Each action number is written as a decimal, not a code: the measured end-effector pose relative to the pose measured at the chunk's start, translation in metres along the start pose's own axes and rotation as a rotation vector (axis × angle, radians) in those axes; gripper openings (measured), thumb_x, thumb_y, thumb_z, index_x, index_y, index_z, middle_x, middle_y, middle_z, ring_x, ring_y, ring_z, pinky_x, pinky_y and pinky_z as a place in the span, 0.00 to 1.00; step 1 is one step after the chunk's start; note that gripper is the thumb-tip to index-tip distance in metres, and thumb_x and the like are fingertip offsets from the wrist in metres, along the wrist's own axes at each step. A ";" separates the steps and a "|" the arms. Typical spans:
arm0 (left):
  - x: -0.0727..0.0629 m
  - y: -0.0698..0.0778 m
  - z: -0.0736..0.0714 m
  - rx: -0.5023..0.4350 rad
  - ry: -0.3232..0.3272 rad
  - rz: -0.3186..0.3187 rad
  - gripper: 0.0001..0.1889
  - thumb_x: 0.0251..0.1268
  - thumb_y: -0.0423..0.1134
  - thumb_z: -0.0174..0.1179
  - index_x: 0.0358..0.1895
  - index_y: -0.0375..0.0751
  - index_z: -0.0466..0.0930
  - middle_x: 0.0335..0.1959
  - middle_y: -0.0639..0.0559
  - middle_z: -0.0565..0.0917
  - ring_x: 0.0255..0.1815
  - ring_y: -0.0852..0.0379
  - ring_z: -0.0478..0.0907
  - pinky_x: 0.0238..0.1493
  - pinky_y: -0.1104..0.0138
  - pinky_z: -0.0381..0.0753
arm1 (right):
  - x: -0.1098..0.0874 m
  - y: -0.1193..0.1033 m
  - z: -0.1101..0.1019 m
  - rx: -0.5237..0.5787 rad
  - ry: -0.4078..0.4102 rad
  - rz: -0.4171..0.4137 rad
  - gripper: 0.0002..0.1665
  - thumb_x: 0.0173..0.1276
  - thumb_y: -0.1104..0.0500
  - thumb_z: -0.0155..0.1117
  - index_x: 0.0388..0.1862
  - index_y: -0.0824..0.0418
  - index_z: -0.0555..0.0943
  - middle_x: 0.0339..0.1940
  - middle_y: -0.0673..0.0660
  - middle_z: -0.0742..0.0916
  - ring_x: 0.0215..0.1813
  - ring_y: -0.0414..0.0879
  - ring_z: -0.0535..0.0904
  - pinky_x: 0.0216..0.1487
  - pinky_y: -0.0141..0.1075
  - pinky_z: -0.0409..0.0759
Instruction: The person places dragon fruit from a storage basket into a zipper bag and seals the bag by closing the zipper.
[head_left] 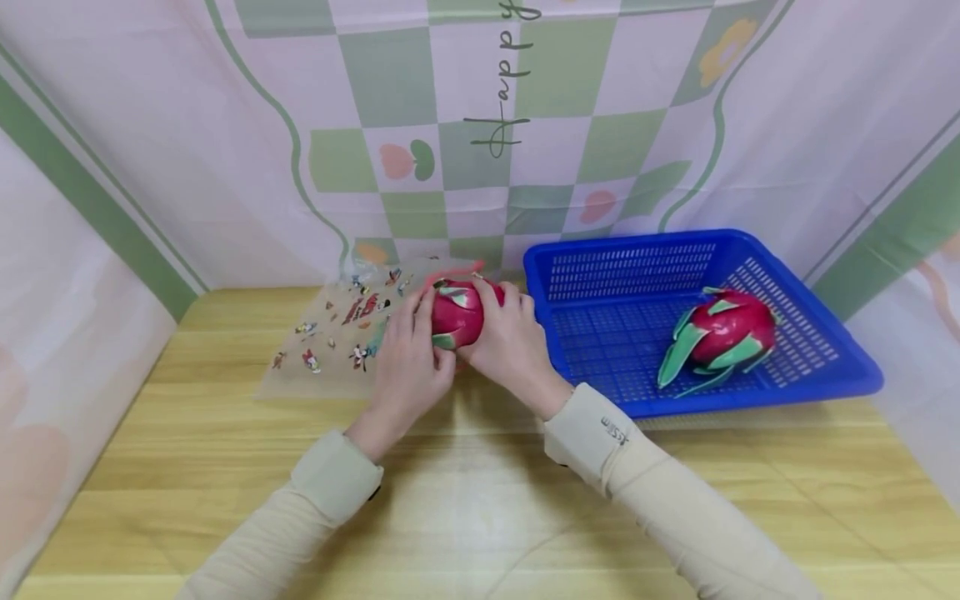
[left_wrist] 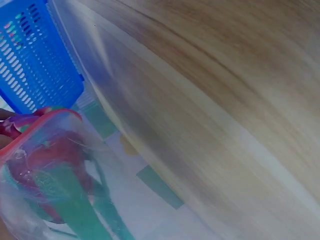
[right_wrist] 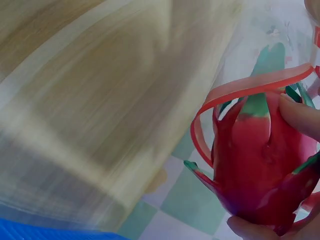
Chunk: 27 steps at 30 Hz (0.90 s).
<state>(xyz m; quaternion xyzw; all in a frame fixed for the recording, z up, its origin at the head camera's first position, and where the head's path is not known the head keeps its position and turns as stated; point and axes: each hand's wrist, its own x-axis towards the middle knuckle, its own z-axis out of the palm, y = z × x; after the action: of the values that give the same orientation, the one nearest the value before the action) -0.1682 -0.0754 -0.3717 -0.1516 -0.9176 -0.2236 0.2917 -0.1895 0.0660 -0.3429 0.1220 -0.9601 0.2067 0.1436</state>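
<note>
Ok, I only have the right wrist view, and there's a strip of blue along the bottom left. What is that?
Observer: That's a blue plastic basket with slotted walls.
Operator: Anything inside it?
Observer: Yes, one dragon fruit lies towards its right side, green leaves spread.
Operator: And the red-edged plastic bag by the held dragon fruit: where does the rest of it go?
Observer: It spreads out to the left of the left hand, where it's printed with small cartoon figures.
</note>
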 end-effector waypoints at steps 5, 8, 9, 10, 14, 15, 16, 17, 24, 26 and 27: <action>-0.001 -0.001 0.001 0.005 -0.011 0.013 0.35 0.53 0.35 0.56 0.68 0.30 0.61 0.65 0.37 0.67 0.57 0.41 0.71 0.53 0.51 0.81 | 0.000 0.000 0.003 -0.015 -0.051 -0.001 0.50 0.46 0.45 0.77 0.67 0.56 0.67 0.58 0.68 0.77 0.51 0.63 0.75 0.43 0.52 0.83; -0.002 -0.002 0.002 0.012 -0.023 0.018 0.36 0.53 0.35 0.57 0.68 0.30 0.61 0.65 0.36 0.67 0.57 0.41 0.72 0.54 0.51 0.81 | 0.000 0.000 0.003 -0.018 -0.110 -0.001 0.50 0.47 0.44 0.76 0.67 0.56 0.66 0.57 0.69 0.77 0.51 0.64 0.75 0.42 0.53 0.83; -0.002 -0.002 0.002 0.014 -0.028 0.016 0.36 0.53 0.35 0.57 0.69 0.30 0.61 0.65 0.36 0.67 0.57 0.41 0.72 0.54 0.51 0.81 | 0.000 -0.001 0.003 -0.019 -0.131 0.001 0.49 0.48 0.44 0.76 0.67 0.56 0.66 0.57 0.69 0.77 0.52 0.64 0.75 0.43 0.53 0.83; -0.003 -0.002 0.002 0.015 -0.030 0.017 0.36 0.53 0.35 0.57 0.68 0.30 0.61 0.65 0.36 0.68 0.57 0.41 0.72 0.54 0.51 0.81 | 0.001 -0.001 0.004 -0.018 -0.151 0.002 0.49 0.48 0.44 0.75 0.67 0.56 0.66 0.57 0.69 0.77 0.52 0.64 0.75 0.43 0.54 0.83; -0.005 -0.003 0.005 0.017 -0.029 0.005 0.35 0.52 0.35 0.56 0.68 0.30 0.62 0.64 0.37 0.69 0.56 0.41 0.73 0.52 0.51 0.81 | 0.000 -0.001 0.006 -0.012 -0.225 0.011 0.48 0.50 0.44 0.74 0.68 0.56 0.65 0.59 0.70 0.76 0.54 0.64 0.73 0.44 0.55 0.83; -0.005 -0.003 0.005 0.020 -0.027 0.005 0.35 0.51 0.35 0.56 0.68 0.30 0.62 0.64 0.37 0.69 0.55 0.41 0.73 0.51 0.50 0.81 | 0.000 -0.001 0.007 -0.014 -0.238 0.012 0.48 0.50 0.44 0.74 0.68 0.56 0.65 0.59 0.70 0.76 0.55 0.64 0.73 0.45 0.55 0.83; -0.006 -0.003 0.005 0.024 -0.026 0.008 0.35 0.51 0.35 0.56 0.67 0.30 0.63 0.64 0.37 0.69 0.55 0.41 0.73 0.51 0.50 0.81 | 0.000 -0.001 0.008 -0.014 -0.254 0.014 0.49 0.50 0.44 0.74 0.68 0.56 0.65 0.60 0.69 0.76 0.55 0.64 0.73 0.45 0.56 0.83; -0.006 -0.004 0.006 0.030 -0.026 0.011 0.35 0.51 0.35 0.56 0.67 0.30 0.63 0.64 0.37 0.70 0.55 0.41 0.73 0.51 0.50 0.81 | 0.000 -0.001 0.009 -0.016 -0.268 0.014 0.49 0.50 0.44 0.74 0.68 0.56 0.65 0.60 0.69 0.76 0.56 0.64 0.73 0.46 0.56 0.82; -0.008 -0.005 0.007 0.054 -0.036 0.025 0.35 0.52 0.35 0.57 0.67 0.30 0.63 0.64 0.36 0.69 0.57 0.41 0.73 0.51 0.51 0.82 | 0.002 0.000 0.010 0.002 -0.331 0.015 0.49 0.52 0.45 0.72 0.69 0.58 0.64 0.61 0.71 0.75 0.57 0.65 0.72 0.50 0.57 0.81; -0.008 -0.006 0.007 0.056 -0.037 0.022 0.35 0.52 0.35 0.57 0.67 0.30 0.63 0.64 0.37 0.69 0.57 0.41 0.73 0.50 0.50 0.82 | 0.004 0.000 0.008 0.040 -0.355 0.034 0.48 0.54 0.44 0.71 0.70 0.59 0.63 0.61 0.71 0.75 0.58 0.65 0.73 0.52 0.56 0.80; -0.008 -0.006 0.007 0.057 -0.037 0.022 0.35 0.52 0.36 0.57 0.67 0.30 0.63 0.64 0.37 0.69 0.57 0.41 0.73 0.50 0.51 0.82 | 0.005 0.000 0.007 0.064 -0.371 0.048 0.48 0.55 0.45 0.70 0.70 0.59 0.63 0.60 0.71 0.76 0.57 0.64 0.74 0.53 0.55 0.80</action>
<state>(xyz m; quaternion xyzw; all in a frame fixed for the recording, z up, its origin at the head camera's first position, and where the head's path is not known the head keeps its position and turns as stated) -0.1676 -0.0781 -0.3837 -0.1572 -0.9270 -0.1915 0.2815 -0.1960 0.0623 -0.3475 0.1395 -0.9657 0.2143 -0.0449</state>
